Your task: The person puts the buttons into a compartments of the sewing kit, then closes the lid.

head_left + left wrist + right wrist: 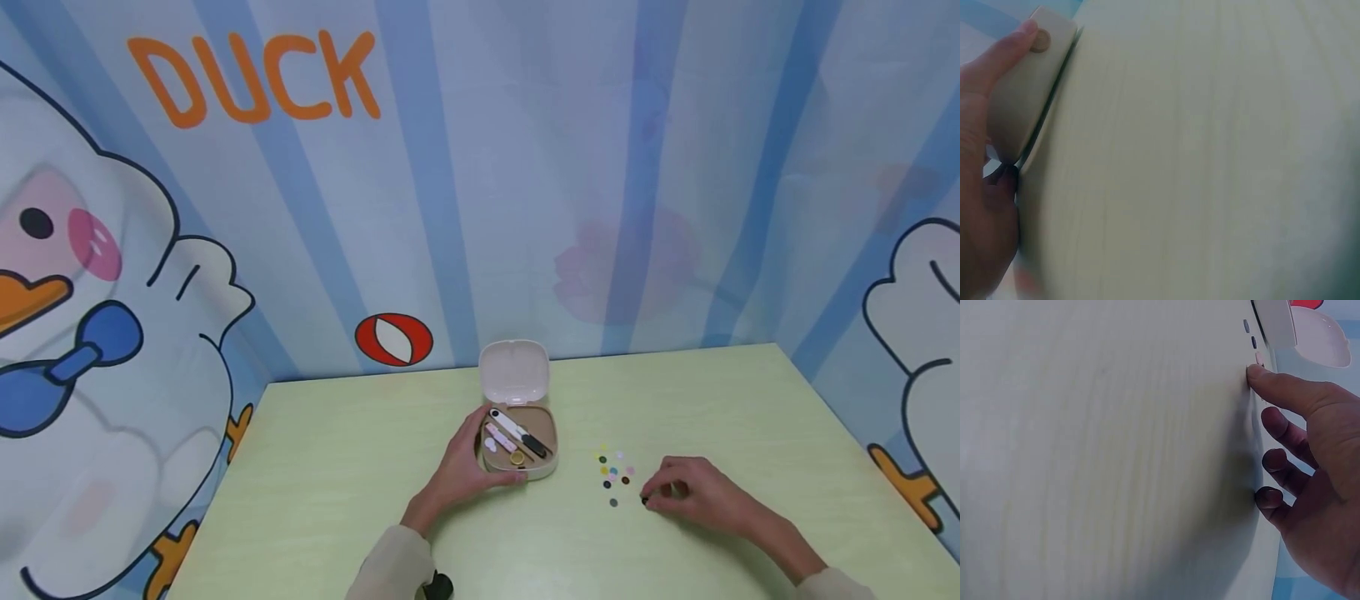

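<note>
In the head view a small beige case (557,433) stands on the table with its pale lid raised. My left hand (463,460) grips its left side, fingers along the wall and thumb at the front; the left wrist view shows a fingertip beside the case's round clasp (1040,41). Inside lie a white-and-black slim tool (517,431), a pink stick (501,437), a gold-coloured ring (517,457) and a white piece (491,444). To the right, my right hand (705,493) pinches a small dark button-like disc (644,501) at the tabletop, thumb against forefinger.
Several small coloured discs (626,480) lie scattered between the case and my right hand, with a grey disc (613,502) nearest me. The pale wooden table (337,467) ends at a printed curtain (510,183) behind. Something black (438,586) shows by my left sleeve.
</note>
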A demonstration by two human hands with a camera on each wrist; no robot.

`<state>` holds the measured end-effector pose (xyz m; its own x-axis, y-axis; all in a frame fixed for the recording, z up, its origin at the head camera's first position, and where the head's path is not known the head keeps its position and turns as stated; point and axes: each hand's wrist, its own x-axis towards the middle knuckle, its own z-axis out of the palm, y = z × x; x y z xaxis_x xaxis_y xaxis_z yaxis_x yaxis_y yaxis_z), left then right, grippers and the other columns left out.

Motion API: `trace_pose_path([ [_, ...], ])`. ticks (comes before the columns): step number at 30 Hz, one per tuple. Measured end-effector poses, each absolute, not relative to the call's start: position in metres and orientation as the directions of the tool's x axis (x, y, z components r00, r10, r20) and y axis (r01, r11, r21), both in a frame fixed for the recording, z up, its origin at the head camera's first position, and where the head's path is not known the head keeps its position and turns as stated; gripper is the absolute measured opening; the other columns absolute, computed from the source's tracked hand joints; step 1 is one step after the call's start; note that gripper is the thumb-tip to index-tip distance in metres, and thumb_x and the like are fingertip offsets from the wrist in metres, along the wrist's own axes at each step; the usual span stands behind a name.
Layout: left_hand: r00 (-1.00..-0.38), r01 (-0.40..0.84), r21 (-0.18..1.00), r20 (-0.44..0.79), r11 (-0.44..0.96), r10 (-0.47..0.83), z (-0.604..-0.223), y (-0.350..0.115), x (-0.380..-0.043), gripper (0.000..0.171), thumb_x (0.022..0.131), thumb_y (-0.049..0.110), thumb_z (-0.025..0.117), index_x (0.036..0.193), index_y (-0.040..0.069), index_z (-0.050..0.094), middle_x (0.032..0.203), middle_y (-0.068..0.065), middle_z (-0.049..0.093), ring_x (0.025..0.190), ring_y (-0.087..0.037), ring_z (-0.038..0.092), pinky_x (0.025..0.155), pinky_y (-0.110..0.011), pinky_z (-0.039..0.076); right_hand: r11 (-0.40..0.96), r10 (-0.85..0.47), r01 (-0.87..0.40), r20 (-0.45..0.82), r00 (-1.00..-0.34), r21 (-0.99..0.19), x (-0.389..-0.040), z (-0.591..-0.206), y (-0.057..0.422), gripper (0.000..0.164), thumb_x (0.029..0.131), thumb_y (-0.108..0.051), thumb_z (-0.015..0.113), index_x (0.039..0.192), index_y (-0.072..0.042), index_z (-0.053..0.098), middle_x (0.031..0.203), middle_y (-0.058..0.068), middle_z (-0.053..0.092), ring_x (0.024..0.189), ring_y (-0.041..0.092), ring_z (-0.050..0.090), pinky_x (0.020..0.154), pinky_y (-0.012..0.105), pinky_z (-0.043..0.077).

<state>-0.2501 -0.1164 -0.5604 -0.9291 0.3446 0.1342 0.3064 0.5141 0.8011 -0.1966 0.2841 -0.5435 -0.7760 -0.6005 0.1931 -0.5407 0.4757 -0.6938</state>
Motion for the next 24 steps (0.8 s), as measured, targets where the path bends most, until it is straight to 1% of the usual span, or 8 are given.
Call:
trace_pose_path([
  [4, -0.931, 0.302, 0.801, 0.131, 0.517, 0.341, -0.560, -0.116, -0.250, 0.121, 0.071, 0.053, 0.094, 0.165, 0.020, 0.025, 0.166, -0.001, 0.033, 0.152, -0.024, 0.031, 0.122, -0.052, 0.030, 0.492, -0.605, -0.525, 0.161, -0.780, -0.695, -0.198, -0.541, 0.282, 0.012, 0.090, -0.011, 0.081, 0.097, -0.021, 0.079, 0.080, -0.014, 0.059, 0.067, 0.001, 0.048, 0.056, 0.020, 0.045],
  [9, -0.932, 0.295, 0.805, 0.123, 0.515, 0.341, -0.560, -0.116, -0.251, 0.121, 0.072, 0.052, 0.094, 0.165, 0.020, 0.024, 0.166, -0.002, 0.032, 0.152, -0.025, 0.031, 0.122, -0.053, 0.031, 0.509, -0.622, -0.518, 0.123, -0.774, -0.688, -0.202, -0.535, 0.280, 0.013, 0.090, -0.011, 0.081, 0.093, -0.023, 0.076, 0.077, -0.015, 0.058, 0.069, 0.001, 0.050, 0.058, 0.021, 0.047],
  [15, -0.932, 0.290, 0.812, 0.119, 0.506, 0.343, -0.561, -0.117, -0.251, 0.121, 0.072, 0.053, 0.094, 0.165, 0.020, 0.024, 0.166, -0.002, 0.033, 0.152, -0.025, 0.031, 0.121, -0.053, 0.031, 0.454, -0.691, -0.617, 0.184, -0.700, -0.642, -0.210, -0.528, 0.274, 0.019, 0.089, -0.005, 0.081, 0.089, -0.024, 0.076, 0.075, -0.015, 0.060, 0.067, -0.001, 0.051, 0.058, 0.020, 0.049],
  [21, -0.932, 0.292, 0.816, 0.125, 0.499, 0.342, -0.563, -0.118, -0.251, 0.121, 0.072, 0.053, 0.094, 0.165, 0.021, 0.024, 0.166, -0.001, 0.033, 0.152, -0.024, 0.031, 0.122, -0.052, 0.031, 0.428, -0.738, -0.650, 0.173, -0.653, -0.628, -0.224, -0.511, 0.263, 0.014, 0.093, -0.006, 0.077, 0.092, -0.020, 0.077, 0.079, -0.013, 0.065, 0.066, -0.002, 0.049, 0.057, 0.021, 0.047],
  [24, -0.933, 0.286, 0.814, 0.117, 0.505, 0.339, -0.563, -0.118, -0.251, 0.121, 0.072, 0.053, 0.093, 0.165, 0.022, 0.024, 0.166, -0.001, 0.032, 0.152, -0.024, 0.031, 0.121, -0.053, 0.031, 0.423, -0.756, -0.660, 0.159, -0.635, -0.621, -0.231, -0.502, 0.255, 0.012, 0.094, -0.007, 0.077, 0.092, -0.019, 0.077, 0.079, -0.013, 0.065, 0.066, -0.001, 0.049, 0.058, 0.021, 0.046],
])
